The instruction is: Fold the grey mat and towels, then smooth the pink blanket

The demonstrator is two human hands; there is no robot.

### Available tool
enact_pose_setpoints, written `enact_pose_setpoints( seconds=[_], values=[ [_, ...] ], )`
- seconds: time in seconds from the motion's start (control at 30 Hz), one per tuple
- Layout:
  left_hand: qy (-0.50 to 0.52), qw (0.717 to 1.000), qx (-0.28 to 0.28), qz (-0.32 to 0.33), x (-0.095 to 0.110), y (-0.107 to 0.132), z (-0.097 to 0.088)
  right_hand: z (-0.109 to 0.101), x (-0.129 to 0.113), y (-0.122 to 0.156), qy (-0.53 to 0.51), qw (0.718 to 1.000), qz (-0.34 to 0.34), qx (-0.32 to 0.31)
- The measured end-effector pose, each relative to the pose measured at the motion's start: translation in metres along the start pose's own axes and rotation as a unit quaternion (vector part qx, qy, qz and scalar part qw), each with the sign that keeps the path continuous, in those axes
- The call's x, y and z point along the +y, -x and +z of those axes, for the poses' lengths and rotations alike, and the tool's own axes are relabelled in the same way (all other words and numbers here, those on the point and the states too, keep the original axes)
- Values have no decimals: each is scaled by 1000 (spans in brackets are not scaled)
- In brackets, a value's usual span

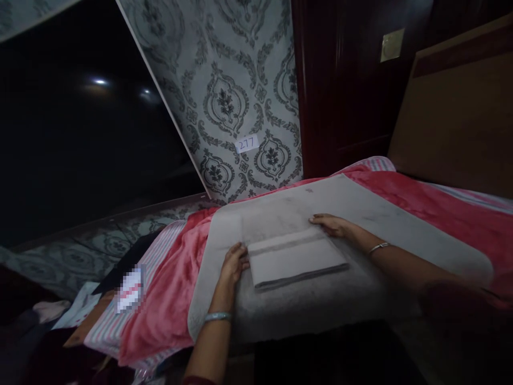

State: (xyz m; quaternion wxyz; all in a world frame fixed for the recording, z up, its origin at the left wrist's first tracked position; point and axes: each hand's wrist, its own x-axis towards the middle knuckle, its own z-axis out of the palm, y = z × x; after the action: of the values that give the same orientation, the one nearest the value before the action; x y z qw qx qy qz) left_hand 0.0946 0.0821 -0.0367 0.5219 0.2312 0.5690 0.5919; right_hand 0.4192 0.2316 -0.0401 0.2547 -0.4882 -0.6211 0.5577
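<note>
A light grey folded cloth (298,260) with a darker band across it lies on a large grey mat (385,214). Its layers show along the near edge; the far part looks smeared, and what kind of cloth it is I cannot tell. At the cloth's left edge is my left hand (233,263), its fingers curled in and closed on that side. My right hand (334,225) is at the far right corner, thumb and fingers pressed together on the cloth's edge. Bracelets circle both wrists.
Under the mat spreads a pink blanket (168,299) over striped fabric. A big dark screen (88,133) leans at left. Patterned wallpaper bears a paper label (247,143) reading 277. A cardboard panel (460,117) stands at right. Papers and clothes (80,305) lie lower left.
</note>
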Motion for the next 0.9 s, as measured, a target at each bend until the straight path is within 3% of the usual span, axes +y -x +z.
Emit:
enact_pose_setpoints(
  seconds=[0.1, 0.2, 0.27, 0.47, 0.6, 0.77, 0.9],
  values=[
    [-21, 1000, 9, 2, -5, -2, 6, -1, 9, 7, -87, 996, 19, 11],
    [-19, 999, 27, 13, -10, -2, 15, 2, 17, 18, -129, 991, 33, -24],
    [-1, 999, 20, 39, -12, 0, 22, 5, 19, 24, -118, 992, 35, -29],
    [-19, 997, 15, 71, 1, 9, 34, 9, 7, 32, -36, 996, 61, 54],
    [-37, 994, 0, 101, 8, 10, 23, 12, 5, 43, -78, 995, 38, 58],
    [-48, 995, 32, 85, -20, 9, -2, 30, 29, 61, -173, 984, 40, -15],
    [-76, 994, 24, 74, -33, 10, -9, 37, 41, 67, -207, 978, 19, 1]
  ],
)
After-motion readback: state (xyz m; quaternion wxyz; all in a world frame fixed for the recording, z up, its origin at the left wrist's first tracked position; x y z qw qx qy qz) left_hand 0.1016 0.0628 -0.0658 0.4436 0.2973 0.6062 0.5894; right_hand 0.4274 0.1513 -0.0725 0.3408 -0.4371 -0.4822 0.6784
